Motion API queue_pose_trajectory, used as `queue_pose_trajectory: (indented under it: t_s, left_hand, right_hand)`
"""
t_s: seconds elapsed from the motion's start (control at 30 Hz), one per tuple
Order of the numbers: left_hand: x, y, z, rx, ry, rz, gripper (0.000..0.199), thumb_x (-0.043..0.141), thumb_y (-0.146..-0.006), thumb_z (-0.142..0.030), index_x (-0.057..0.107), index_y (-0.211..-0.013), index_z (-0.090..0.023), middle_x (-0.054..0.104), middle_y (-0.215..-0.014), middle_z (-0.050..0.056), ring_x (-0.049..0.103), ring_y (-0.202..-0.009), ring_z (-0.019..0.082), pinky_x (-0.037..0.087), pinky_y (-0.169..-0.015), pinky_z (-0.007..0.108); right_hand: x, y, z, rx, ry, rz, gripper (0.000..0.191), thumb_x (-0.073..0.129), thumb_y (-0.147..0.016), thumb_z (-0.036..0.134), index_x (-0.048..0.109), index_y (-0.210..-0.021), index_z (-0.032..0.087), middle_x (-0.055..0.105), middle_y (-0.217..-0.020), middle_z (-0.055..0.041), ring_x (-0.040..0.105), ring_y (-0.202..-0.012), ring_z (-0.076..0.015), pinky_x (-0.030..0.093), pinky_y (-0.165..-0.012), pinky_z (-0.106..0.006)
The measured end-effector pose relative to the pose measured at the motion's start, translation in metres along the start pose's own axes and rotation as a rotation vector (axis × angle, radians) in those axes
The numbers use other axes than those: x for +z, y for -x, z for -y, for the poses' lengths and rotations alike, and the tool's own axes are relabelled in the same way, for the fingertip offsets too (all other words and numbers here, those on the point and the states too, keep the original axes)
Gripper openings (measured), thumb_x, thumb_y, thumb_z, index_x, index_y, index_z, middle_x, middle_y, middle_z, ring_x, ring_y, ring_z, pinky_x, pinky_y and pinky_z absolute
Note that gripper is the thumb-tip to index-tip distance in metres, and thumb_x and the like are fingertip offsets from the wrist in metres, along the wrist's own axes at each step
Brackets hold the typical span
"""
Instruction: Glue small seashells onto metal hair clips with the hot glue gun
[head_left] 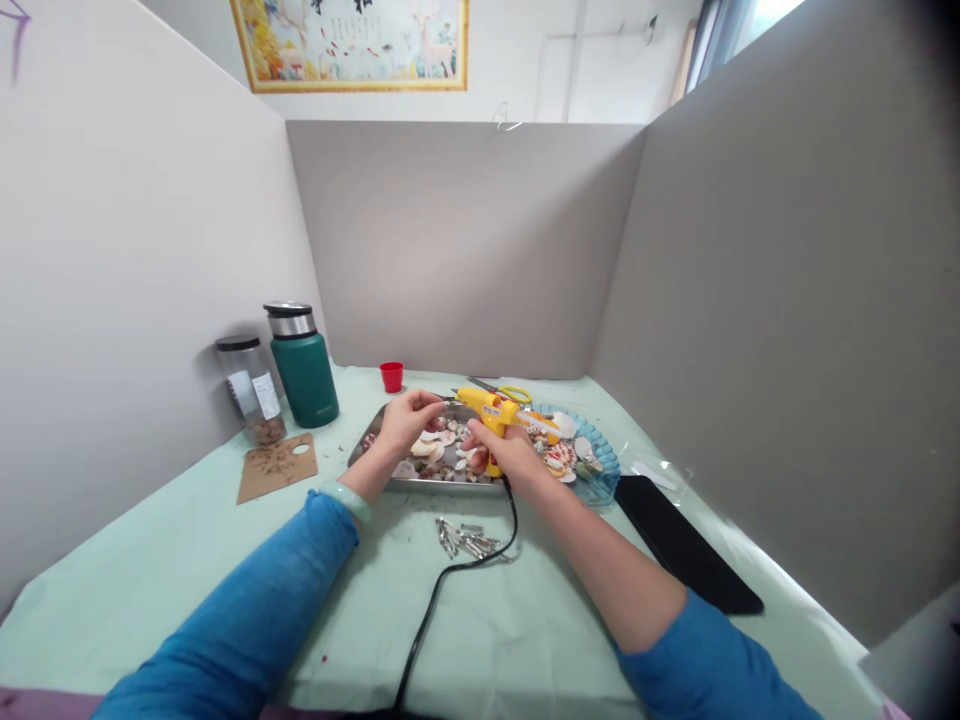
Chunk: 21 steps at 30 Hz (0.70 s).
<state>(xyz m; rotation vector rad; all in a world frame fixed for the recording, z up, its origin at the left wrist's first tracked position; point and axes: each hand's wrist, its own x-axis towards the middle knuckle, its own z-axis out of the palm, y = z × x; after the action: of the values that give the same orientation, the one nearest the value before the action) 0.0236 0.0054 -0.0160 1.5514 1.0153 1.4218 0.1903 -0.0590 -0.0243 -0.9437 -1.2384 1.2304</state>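
Observation:
My right hand (510, 450) is wrapped round the handle of a yellow hot glue gun (486, 405), whose nozzle points left. A clear glue stick (541, 424) sticks out of its back end. Just left of the nozzle, my left hand (411, 418) is closed in a pinch; what its fingertips hold is too small to make out. Below both hands lies a metal tray (442, 487) of seashells (431, 450) and pebbles. Nearer to me, several small metal clips (469, 540) lie in a loose pile on the table.
A blue scalloped plate (604, 455) of shells stands right of the tray, with yellow-handled scissors (514, 393) behind. A black flat object (686, 545) lies further right. Leftward are a green bottle (304, 375), a jar (251, 395) and a brown board (281, 468). The gun's black cord (431, 605) runs towards me.

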Motion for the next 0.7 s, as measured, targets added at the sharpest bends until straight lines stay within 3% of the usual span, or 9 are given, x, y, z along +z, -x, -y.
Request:
queue_pose_trajectory:
  t_s: [0.17, 0.5, 0.7]
  left_hand:
    - [-0.002, -0.002, 0.005, -0.017, 0.009, -0.022, 0.027, 0.072, -0.064, -0.031, 0.06, -0.079, -0.012, 0.062, -0.053, 0.001, 0.058, -0.048, 0.012, 0.047, -0.048, 0.022]
    - [-0.002, -0.004, 0.009, -0.017, -0.028, -0.102, 0.025, 0.07, -0.064, -0.031, 0.061, -0.079, -0.013, 0.062, -0.056, 0.0, 0.06, -0.049, 0.012, 0.046, -0.048, 0.022]
    - [-0.002, -0.003, 0.007, -0.015, -0.02, -0.098, 0.027, 0.07, -0.064, -0.033, 0.06, -0.079, -0.014, 0.061, -0.056, 0.0, 0.057, -0.048, 0.011, 0.045, -0.047, 0.022]
  right_hand:
    - [-0.002, 0.003, 0.005, 0.003, 0.101, 0.066, 0.037, 0.065, -0.07, 0.051, 0.06, -0.062, 0.015, 0.059, -0.046, 0.0008, 0.05, -0.034, -0.0077, 0.04, -0.034, -0.018]
    - [-0.002, -0.002, -0.009, -0.018, 0.132, 0.054, 0.039, 0.066, -0.07, 0.052, 0.063, -0.062, 0.014, 0.064, -0.056, -0.0033, 0.053, -0.037, -0.0097, 0.042, -0.035, -0.02]
    - [-0.004, -0.005, -0.016, -0.024, 0.159, 0.055, 0.039, 0.064, -0.072, 0.053, 0.063, -0.066, 0.015, 0.063, -0.052, -0.0021, 0.052, -0.036, -0.0097, 0.042, -0.035, -0.019]
